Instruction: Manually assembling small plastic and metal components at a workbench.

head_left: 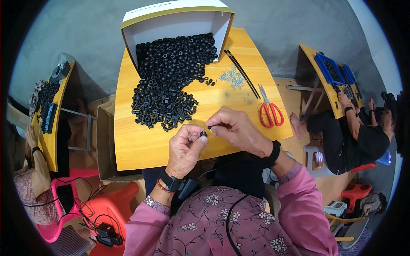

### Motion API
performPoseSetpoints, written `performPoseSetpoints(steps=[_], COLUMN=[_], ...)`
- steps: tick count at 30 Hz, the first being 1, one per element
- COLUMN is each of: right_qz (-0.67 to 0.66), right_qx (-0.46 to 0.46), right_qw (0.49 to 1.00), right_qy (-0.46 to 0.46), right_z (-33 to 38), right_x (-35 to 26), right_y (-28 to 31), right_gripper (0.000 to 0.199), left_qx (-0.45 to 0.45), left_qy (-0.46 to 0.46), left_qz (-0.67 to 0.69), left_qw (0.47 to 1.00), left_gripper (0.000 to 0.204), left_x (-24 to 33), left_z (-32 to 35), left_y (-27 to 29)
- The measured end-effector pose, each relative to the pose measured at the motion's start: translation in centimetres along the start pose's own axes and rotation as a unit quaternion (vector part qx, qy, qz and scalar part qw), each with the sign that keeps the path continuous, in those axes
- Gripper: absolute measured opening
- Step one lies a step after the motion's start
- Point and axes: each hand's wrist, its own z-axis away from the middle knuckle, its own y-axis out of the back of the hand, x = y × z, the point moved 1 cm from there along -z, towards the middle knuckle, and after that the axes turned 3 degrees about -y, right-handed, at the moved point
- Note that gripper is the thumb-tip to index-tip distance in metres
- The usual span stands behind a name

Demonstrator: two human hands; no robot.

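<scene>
Near the front edge of the yellow table (239, 138), my left hand (184, 149) pinches a small round black plastic cap (203, 134) between thumb and fingers. Close beside it, my right hand (239, 130) holds a tiny black piece (209, 127) in its fingertips, too small to make out fully. The two pieces are apart. Beyond my hands, a heap of small black plastic parts (162, 104) spills out of a tipped white and gold box (177, 13). A scatter of small silvery metal bits (232, 77) lies right of the heap.
Red-handled scissors (271, 114) and two thin black sticks (242, 73) rest on the table's right side. A cardboard box (105, 143) stands at its left. Other people sit at a left table (55, 141) and a right table (318, 59). Behind me on the left is a red stool (111, 205).
</scene>
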Motion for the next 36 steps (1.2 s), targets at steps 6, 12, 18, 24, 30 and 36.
performPoseSetpoints(steps=[6, 12, 18, 24, 30, 36], right_qz=[-0.158, -0.193, -0.177, -0.151, -0.128, -0.098], right_qx=[0.014, -0.004, -0.005, 0.001, 0.004, 0.004], right_qw=[0.986, 0.978, 0.982, 0.988, 0.991, 0.995], right_qy=[-0.042, -0.079, -0.057, -0.037, -0.042, -0.033], right_z=[1.3, 1.4, 1.0, 0.8, 0.8, 1.0], right_x=[-0.2, -0.1, 0.3, 0.4, 0.3, 0.4], right_y=[-0.7, -0.6, -1.3, -1.3, -1.3, -1.3], right_gripper=[0.012, 0.013, 0.013, 0.013, 0.013, 0.013], left_qx=[-0.013, 0.000, -0.010, -0.011, -0.009, -0.004], left_qy=[-0.006, 0.004, -0.004, -0.002, -0.008, -0.012], left_qz=[0.011, 0.023, 0.013, 0.001, -0.005, -0.026], left_qw=[1.000, 1.000, 1.000, 1.000, 1.000, 1.000], left_gripper=[0.018, 0.019, 0.020, 0.019, 0.018, 0.020], left_x=[-0.1, -0.2, 0.1, 0.1, 0.0, 0.4], left_z=[-0.1, 0.0, 0.0, 0.0, -0.1, -0.2], left_y=[0.2, 0.2, 0.1, 0.1, 0.2, 0.0])
